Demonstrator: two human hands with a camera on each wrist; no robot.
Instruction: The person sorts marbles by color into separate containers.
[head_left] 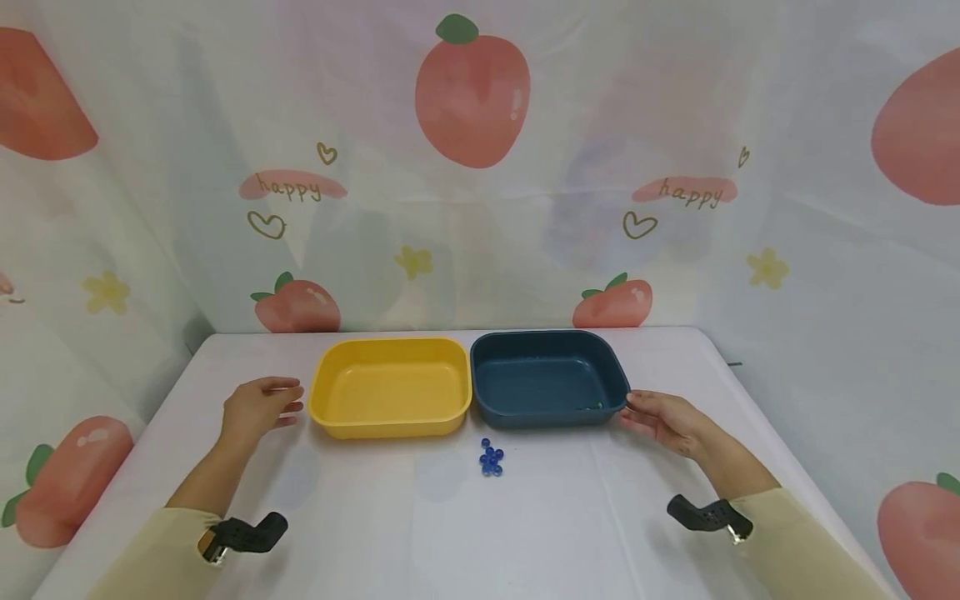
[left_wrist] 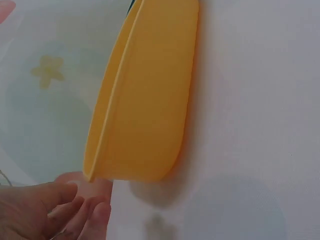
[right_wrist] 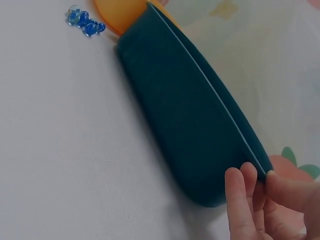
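Note:
A yellow basin (head_left: pixel 390 428) and a dark blue basin (head_left: pixel 543 419) stand side by side on the white table. My right hand (head_left: pixel 663 421) is at the blue basin's right end; in the right wrist view, the thumb and fingers (right_wrist: pixel 236 192) pinch its rim. Just left of the yellow basin hovers my left hand (head_left: pixel 262 407), its fingers relaxed and apart from the wall, holding nothing. In front of the basins lies a small cluster of blue glass marbles (head_left: pixel 491 460), also seen in the right wrist view (right_wrist: pixel 84 20).
The white table (head_left: pixel 390 533) reaches back to a cloth backdrop (head_left: pixel 480 233) printed with fruit, hearts and flowers. Small glints show on the blue basin's floor near its front right corner. A black wrist device (head_left: pixel 247 533) is strapped over each sleeve.

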